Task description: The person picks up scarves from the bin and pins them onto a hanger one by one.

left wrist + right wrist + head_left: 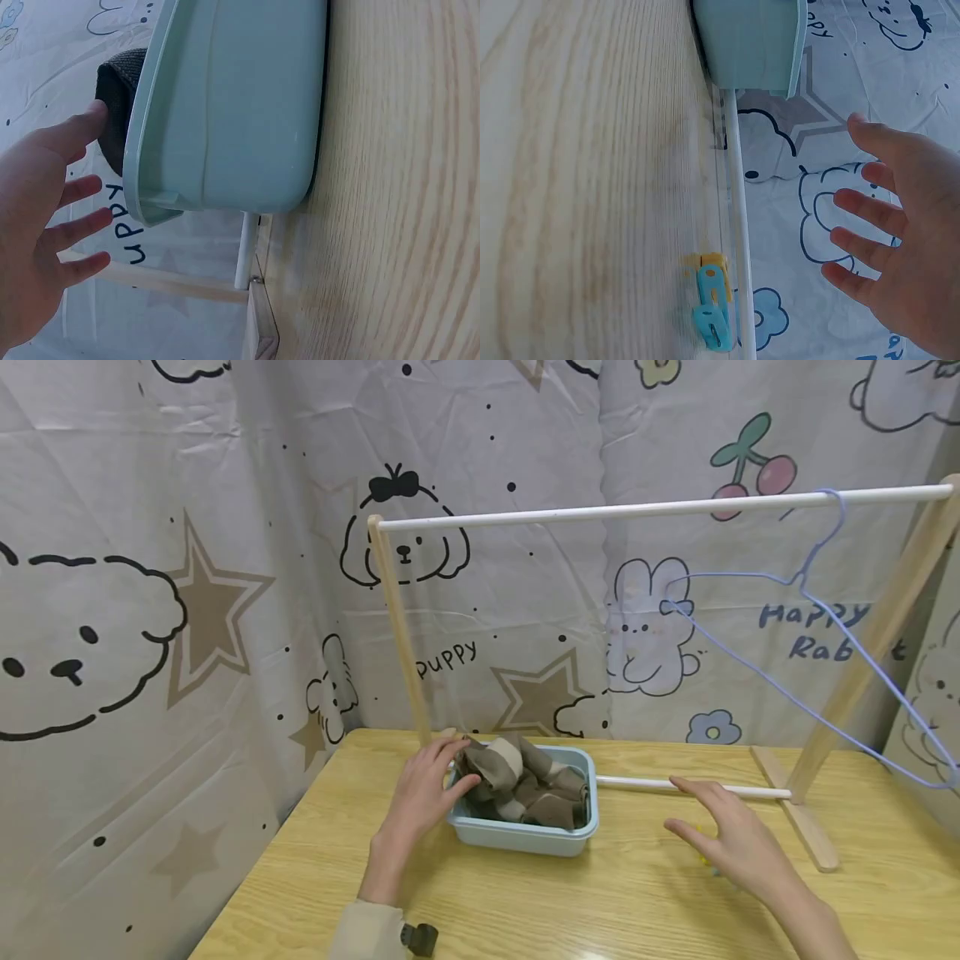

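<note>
While the left hand is at the left rim of the pale blue basin, its fingers are spread and thumb well apart, closed round nothing; thumb tip meets the cloth's edge in the left wrist view, firm contact hard to tell. Right hand raised, fingers loosely extended, wide gap at the thumb, nothing held; well apart from the basin. Brown-and-beige cloth bunched in the basin, between the 2 hands, just beside the left. Yellow clip and teal clip lie together on the wood-grain table, near the right hand. Behind: rack with 2 wooden posts; blue hanger hooked on its white top rod. Pale curtain beyond, printed with puppies, rabbits, stars.
</note>
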A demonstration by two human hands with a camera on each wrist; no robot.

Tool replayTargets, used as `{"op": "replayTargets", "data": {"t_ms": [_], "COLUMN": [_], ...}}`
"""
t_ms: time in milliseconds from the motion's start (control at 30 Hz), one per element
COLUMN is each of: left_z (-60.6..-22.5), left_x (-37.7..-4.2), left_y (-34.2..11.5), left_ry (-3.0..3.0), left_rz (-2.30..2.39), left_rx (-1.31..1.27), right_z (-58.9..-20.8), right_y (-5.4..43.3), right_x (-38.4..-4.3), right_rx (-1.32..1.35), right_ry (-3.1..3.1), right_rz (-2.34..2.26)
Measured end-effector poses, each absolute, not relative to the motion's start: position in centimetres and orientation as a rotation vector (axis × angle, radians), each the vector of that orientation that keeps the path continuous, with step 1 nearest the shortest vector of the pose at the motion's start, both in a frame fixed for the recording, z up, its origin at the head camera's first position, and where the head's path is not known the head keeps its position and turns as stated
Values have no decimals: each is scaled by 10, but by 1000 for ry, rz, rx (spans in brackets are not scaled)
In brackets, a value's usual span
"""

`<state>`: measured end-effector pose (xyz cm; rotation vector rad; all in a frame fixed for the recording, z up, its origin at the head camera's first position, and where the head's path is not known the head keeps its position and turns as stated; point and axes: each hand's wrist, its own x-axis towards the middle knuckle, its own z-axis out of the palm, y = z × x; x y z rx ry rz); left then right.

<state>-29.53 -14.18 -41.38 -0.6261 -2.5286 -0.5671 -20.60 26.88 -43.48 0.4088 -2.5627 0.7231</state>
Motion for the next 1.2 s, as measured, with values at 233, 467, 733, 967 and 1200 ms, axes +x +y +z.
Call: {"op": "replayTargets", "data": {"t_ms": [233,467,733,967,1200], "left_z": [-410,-415,-418,-415,-410], "left_x": [-294,-294,-292,-290,-285], "left_y": [-138,-135,-123,-108,-95], "left_ry": [-2480,-2323,-2115,-2023,-2133], "left_rz": [-528,-438,-230,-136,-193], "left_rx": [-717,-907,-1142,-1250,-1393], "right_z": [-432,-431,-431,-431,-435], "right_y": [259,246,236,223,211], "right_x": [-209,-211,-212,-213,-219], "right_rx": [450,520,540,555,575], "right_ry": [-2559,-2528,-2551,-2586,-2617], "right_rz": [774,771,812,839,896]}}
